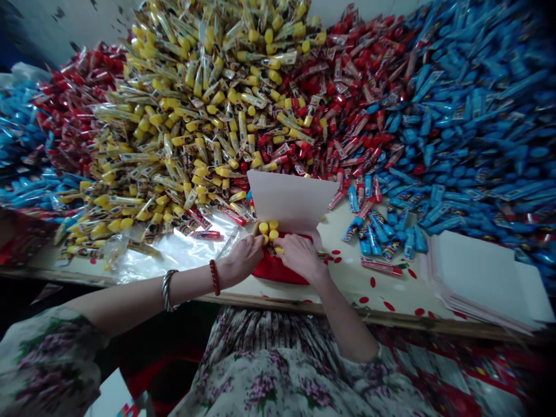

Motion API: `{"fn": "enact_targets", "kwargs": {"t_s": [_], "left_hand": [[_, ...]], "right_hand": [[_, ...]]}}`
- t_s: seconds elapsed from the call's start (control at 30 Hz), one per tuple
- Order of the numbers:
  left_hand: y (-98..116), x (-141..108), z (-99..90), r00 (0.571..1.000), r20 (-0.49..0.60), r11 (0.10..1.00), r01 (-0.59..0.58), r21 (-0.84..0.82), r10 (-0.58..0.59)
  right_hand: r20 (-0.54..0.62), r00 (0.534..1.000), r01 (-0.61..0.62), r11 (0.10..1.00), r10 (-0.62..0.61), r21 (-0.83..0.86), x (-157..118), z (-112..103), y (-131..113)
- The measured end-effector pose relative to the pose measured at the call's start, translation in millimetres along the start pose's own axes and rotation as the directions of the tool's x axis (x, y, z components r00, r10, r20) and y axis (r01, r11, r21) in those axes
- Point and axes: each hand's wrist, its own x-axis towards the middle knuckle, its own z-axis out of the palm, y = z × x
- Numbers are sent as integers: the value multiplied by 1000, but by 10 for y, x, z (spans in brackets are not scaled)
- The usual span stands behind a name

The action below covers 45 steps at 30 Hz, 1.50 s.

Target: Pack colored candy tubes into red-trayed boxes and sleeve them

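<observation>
A red box point(280, 272) stands on the table edge in front of me, its white lid flap point(291, 200) raised at the back. Several yellow-capped tubes point(273, 225) in clear wrappers stick up at the box's left side. My left hand point(243, 260) is at the box's left edge, its fingers curled closed beside the caps; what they grip is hidden. Inside the box opening, my right hand point(300, 256) reaches in from the right, with fingers closed around a yellow-capped tube point(278, 250). The box's inside is largely covered by the hands.
Big heaps of wrapped yellow tubes point(208, 116), red tubes point(347, 87) and blue tubes point(473, 116) fill the back. A clear plastic bag point(182, 246) lies left of the box. Flat white cartons point(482, 278) are stacked at right, near loose blue tubes point(377, 231).
</observation>
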Motion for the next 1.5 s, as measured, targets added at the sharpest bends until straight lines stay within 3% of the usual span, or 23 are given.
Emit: {"fn": "enact_targets", "kwargs": {"t_s": [0.13,0.3,0.4,0.53,0.63,0.73,0.93,1.03,1.1,1.2,1.27,1.33,1.5], "left_hand": [[-16,-22,19,999,-33,999,-13,-37,12],[-63,56,38,989,144,986,-19,-166,44],[-87,48,119,985,168,966,66,-251,-24],[-131,-57,228,983,91,949,175,-262,-157],[-131,-77,204,989,50,963,145,-228,-138],[-77,-16,109,991,79,969,119,-217,-104],[35,18,8,998,9,980,55,-190,-55],[-12,-37,46,994,7,956,104,-275,-106],[-55,-71,117,979,-94,910,128,-393,-178],[-81,-101,270,919,-273,814,81,-575,-284],[-74,-111,362,874,-340,761,52,-646,-348],[-66,-126,417,855,-361,747,46,-663,-373],[-71,-147,364,903,-326,824,52,-564,-280]], "right_hand": [[-4,1000,6,1000,-6,17,14,8,-19],[3,1000,27,999,-27,24,90,-39,-84],[-15,999,29,998,-28,54,107,-47,-102],[-79,996,-23,990,34,138,43,39,-62],[-90,989,-94,974,115,204,-19,145,-37],[-86,987,-112,966,136,235,-45,200,-36],[7,993,-117,981,118,157,23,103,-35],[-4,996,-87,989,88,121,55,62,-47],[-19,997,-69,991,72,112,55,55,-61],[-13,997,-74,992,76,106,35,54,-75],[13,996,-94,989,93,113,24,48,-73],[33,994,-109,985,106,130,20,40,-62],[29,994,-110,983,107,144,34,33,-35]]}}
